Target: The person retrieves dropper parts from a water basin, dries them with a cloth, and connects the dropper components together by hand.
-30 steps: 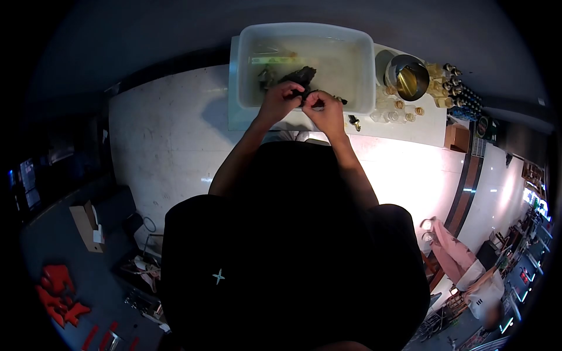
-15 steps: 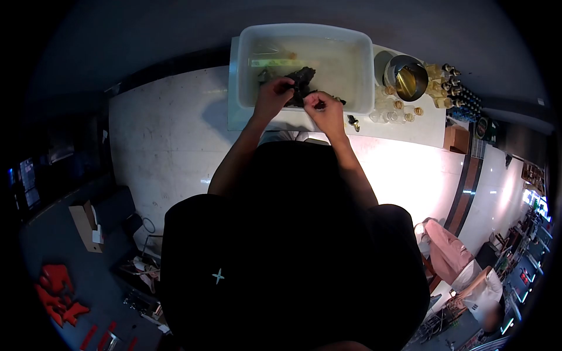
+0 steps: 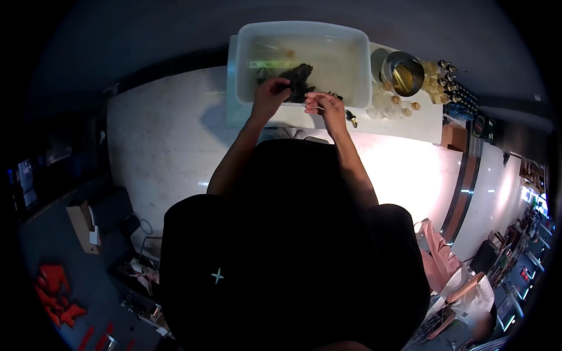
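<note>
A crumpled black piece of soft material (image 3: 300, 77), like wet cloth or plastic, lies along the near side of a white plastic tub (image 3: 370, 64). My left hand (image 3: 269, 100) closes its thumb and fingers on the left edge of this material. To its right, my right hand (image 3: 329, 109) is pinched at the fingertips beside the lower edge of the black piece. What those fingertips hold, if anything, is too small to make out. The tub holds cloudy, yellowish liquid. A small black and gold object (image 3: 351, 118) lies on the table just outside the tub.
Right of the tub, a round metal bowl (image 3: 420, 79) stands on the white table (image 3: 426, 126). Small clear bottles (image 3: 389, 110) and several dark-topped bottles (image 3: 446, 83) are close by. A cardboard box (image 3: 453, 137) is past the table's end. Another person (image 3: 468, 286) sits at lower right.
My right hand has moved slightly away from the black material, its fingers less curled. My left hand stays at the material's left edge. The seated person has shifted their arms.
</note>
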Tool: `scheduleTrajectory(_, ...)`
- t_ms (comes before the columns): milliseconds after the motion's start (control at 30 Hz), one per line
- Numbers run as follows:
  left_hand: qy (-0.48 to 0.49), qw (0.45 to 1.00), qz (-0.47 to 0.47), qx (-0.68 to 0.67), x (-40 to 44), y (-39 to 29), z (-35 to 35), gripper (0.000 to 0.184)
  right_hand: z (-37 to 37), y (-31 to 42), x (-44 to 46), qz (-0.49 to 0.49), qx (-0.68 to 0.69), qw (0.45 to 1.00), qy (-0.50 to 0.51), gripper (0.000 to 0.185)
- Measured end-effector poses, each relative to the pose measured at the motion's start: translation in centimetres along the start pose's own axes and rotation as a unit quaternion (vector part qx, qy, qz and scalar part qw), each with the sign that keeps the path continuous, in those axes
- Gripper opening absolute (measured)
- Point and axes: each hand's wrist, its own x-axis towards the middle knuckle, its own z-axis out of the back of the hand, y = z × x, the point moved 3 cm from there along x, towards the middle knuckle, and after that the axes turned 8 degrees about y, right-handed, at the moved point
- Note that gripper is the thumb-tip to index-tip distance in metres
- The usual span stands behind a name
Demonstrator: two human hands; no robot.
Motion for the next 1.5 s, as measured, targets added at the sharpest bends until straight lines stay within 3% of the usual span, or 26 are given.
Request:
scheduleTrajectory(200, -0.002, 1.000, -0.014, 0.000, -0.6, 0.9, -0.3, 0.023, 0.7, -0.1, -1.5, 0.015, 0.059, 0.998, 0.016, 0.034)
scheduleTrajectory(300, -0.004, 1.000, -0.001, -0.007, -1.3, 1.4, -0.5, 0.024, 1.5, -1.1, -3.1, 0.010, -0.026, 1.000, 0.006, 0.032)
scheduleTrajectory(400, -0.001, 1.000, 0.018, 0.025, -1.7, 0.5, -0.6, 0.024, 4.4, -5.5, -3.9, -0.058, -0.122, 0.991, -0.010, 0.029)
scheduleTrajectory(467, -0.007, 0.998, 0.031, 0.047, -1.9, 0.0, -0.6, 0.023, 5.3, -6.6, -4.7, -0.067, -0.348, 0.933, -0.054, 0.041)
scheduleTrajectory(533, -0.011, 1.000, 0.018, 0.012, -2.0, 0.1, -0.6, 0.023, 5.1, -6.5, -5.9, -0.063, -0.569, 0.815, -0.095, 0.057)
scheduleTrajectory(567, -0.013, 1.000, 0.011, -0.005, -1.9, 0.2, -0.7, 0.023, 6.1, -8.1, -5.6, -0.112, -0.604, 0.785, -0.078, 0.088)
scheduleTrajectory(667, -0.012, 1.000, -0.014, -0.012, -1.7, 1.4, -0.5, 0.024, 4.9, -8.1, -5.2, -0.183, -0.656, 0.729, -0.069, 0.103)
scheduleTrajectory(700, -0.007, 1.000, -0.012, -0.014, -1.6, 1.4, -0.4, 0.025, 5.1, -8.8, -5.0, -0.157, -0.675, 0.716, -0.082, 0.083)
scheduleTrajectory(833, -0.004, 1.000, 0.002, -0.020, -1.7, 1.4, -0.5, 0.025, 6.2, -12.7, -4.6, 0.006, -0.731, 0.662, -0.163, 0.078)
scheduleTrajectory(1000, -0.005, 1.000, 0.009, -0.008, -1.6, 1.2, -0.7, 0.025, 6.0, -13.5, -3.6, -0.017, -0.770, 0.621, -0.148, 0.064)
scheduleTrajectory(1100, -0.006, 1.000, 0.005, 0.000, -1.5, 1.0, -0.7, 0.024, 5.1, -11.3, -2.5, -0.236, -0.723, 0.648, -0.042, 0.092)
scheduleTrajectory(1267, -0.001, 1.000, 0.007, -0.003, -1.3, 0.8, -0.7, 0.023, 6.0, -11.5, -2.6, -0.176, -0.716, 0.672, -0.067, 0.075)
scheduleTrajectory(1500, -0.005, 1.000, 0.012, -0.016, -0.4, 1.2, -0.7, 0.023, 6.1, -12.6, -4.9, -0.090, -0.638, 0.757, -0.109, 0.053)
